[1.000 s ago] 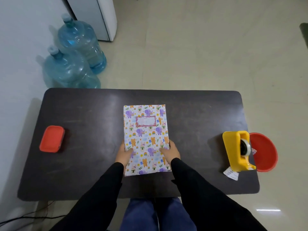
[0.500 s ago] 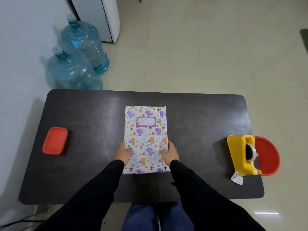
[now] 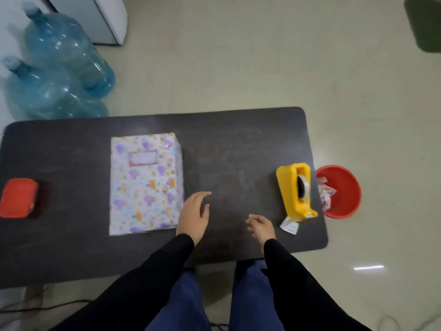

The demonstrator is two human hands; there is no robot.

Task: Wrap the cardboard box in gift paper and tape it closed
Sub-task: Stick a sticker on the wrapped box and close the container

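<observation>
Pale floor tiles (image 3: 238,68) are spreading out beyond the dark table (image 3: 238,151) that I am sitting at. Two big blue water jugs (image 3: 64,51) are standing on the floor past its far left corner. The wrapped box (image 3: 145,182) is lying flat on the left half of the table, covered all over in white gift paper with purple and orange animals, a pink-framed label facing up near its far end. A red bowl (image 3: 346,187) is sitting just off the table's right edge with paper scraps in it, and the yellow tape dispenser (image 3: 294,187) is standing on the table beside it. A red lidded container (image 3: 18,198) is resting at the far left edge. I am holding my left hand (image 3: 194,215) just beside the box's near right corner, fingers relaxed and loosely spread, gripping nothing; I cannot tell whether it is touching the paper. My right hand (image 3: 261,226) is hanging over bare table near the dispenser, fingers loosely curled around nothing. A small white slip (image 3: 289,226) is lying by the dispenser's near end.
</observation>
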